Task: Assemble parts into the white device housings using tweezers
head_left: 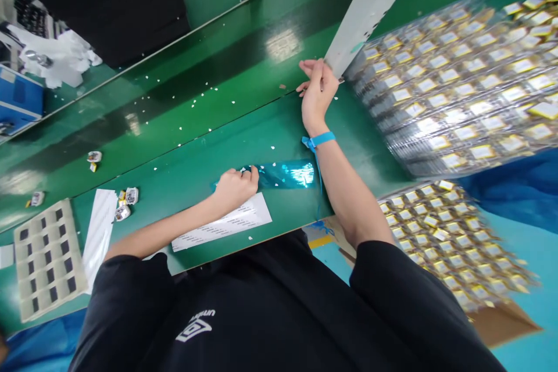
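Fingers (244,173) pressing blue film (288,175), table (183,157)

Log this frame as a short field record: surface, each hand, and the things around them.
surface: green bench, dotted with small white scraps
left hand: left hand rests on the end of a shiny blue film strip
right hand: right hand reaches forward to the edge of a stack of clear trays of small yellow-labelled parts
near left hand: white printed sheet
far left: grey grid tray with dark cells, loose small parts
wrist: blue band on right wrist
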Motion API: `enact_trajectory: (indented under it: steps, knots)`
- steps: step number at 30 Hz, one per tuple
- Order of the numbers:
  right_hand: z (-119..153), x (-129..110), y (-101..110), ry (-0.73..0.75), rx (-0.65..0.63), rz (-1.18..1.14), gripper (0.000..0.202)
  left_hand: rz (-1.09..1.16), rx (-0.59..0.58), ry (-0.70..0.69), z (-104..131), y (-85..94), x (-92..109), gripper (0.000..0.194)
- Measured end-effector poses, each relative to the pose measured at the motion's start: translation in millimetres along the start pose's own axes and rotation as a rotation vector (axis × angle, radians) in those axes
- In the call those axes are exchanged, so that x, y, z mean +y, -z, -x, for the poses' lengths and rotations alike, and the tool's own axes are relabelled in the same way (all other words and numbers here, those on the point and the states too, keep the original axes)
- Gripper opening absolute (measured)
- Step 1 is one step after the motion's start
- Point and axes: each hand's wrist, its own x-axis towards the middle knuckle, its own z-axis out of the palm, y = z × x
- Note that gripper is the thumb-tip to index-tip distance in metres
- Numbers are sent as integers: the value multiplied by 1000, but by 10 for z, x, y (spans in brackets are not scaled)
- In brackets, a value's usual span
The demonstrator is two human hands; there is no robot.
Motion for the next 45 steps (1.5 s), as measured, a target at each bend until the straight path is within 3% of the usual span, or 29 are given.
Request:
enact_trajectory:
  steps: [3, 7, 11, 14, 16, 19, 23, 27, 31, 34, 38, 43, 45]
  knots:
    - [39, -18, -21, 7, -45, 25, 85, 2, -45, 18, -217, -12, -48, 49]
    - [77, -69, -3, 10, -120, 57, 81, -10, -80, 130, -537, 58, -263, 51]
    - [81, -121, 26, -10, -111, 71, 85, -27, -61, 288, -842, 188, -617, 47]
    - [99, -203, 23, -29, -76, 55, 83, -55, -39, 436, -862, 358, -978, 43]
    - [127, -285, 15, -71, -33, 40, 72, -88, -25, 537, -688, 513, -1224, 42]
    - [174, -421, 10, -130, 6, 7, 52, -162, -5, 689, -180, 761, -1479, 45]
    - [211, -571, 9, -192, 44, -29, 42, -219, -43, 805, 634, 901, -1485, 52]
    - [215, -658, -6, -252, 93, -54, 44, -181, -176, 842, 1196, 588, -1274, 50]
    - [197, -678, -14, -303, 131, -68, 45, -104, -295, 815, 1377, 107, -1188, 48]
    - [186, -671, -21, -316, 139, -71, 44, -73, -296, 808, 1325, -97, -1327, 55]
    - [200, -684, -40, -297, 138, -84, 43, -52, -231, 807, 1012, -152, -1718, 43]
    - [238, -720, -39, -242, 109, -101, 35, -31, -76, 766, 263, 39, -2291, 40]
    - [237, -709, -26, -228, 82, -102, 33, -24, 10, 735, -28, 177, -2390, 40]
